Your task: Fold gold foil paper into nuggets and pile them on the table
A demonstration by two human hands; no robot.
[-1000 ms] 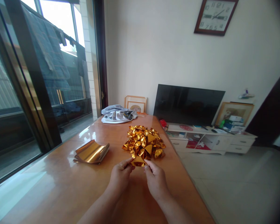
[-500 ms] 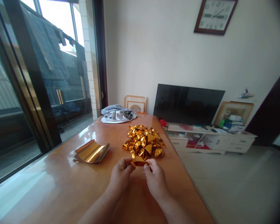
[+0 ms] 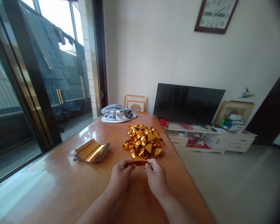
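Between my two hands is a folded gold foil paper ingot [image 3: 139, 161], held just above the table. My left hand [image 3: 122, 171] pinches its left end between thumb and fingers. At its right end, my right hand [image 3: 155, 171] is closed in the same kind of pinch. Right behind it lies a heap of folded gold foil pieces [image 3: 143, 141], shiny and pointed. A stack of flat gold foil sheets [image 3: 92, 151], slightly curled, rests on the table to the left of my hands.
The polished wooden table [image 3: 67, 186] has its right edge near my right forearm. At its far end sit a bundle of grey cloth [image 3: 116, 114] and picture frames [image 3: 135, 102]. Beyond are a television [image 3: 188, 104] and a white cabinet [image 3: 224, 141]. Glass sliding doors [image 3: 41, 77] stand left.
The foil piece between my fingers has tipped and looks flatter, its raised middle point less visible. My hands have shifted very slightly right. The heap and the sheets stay put.
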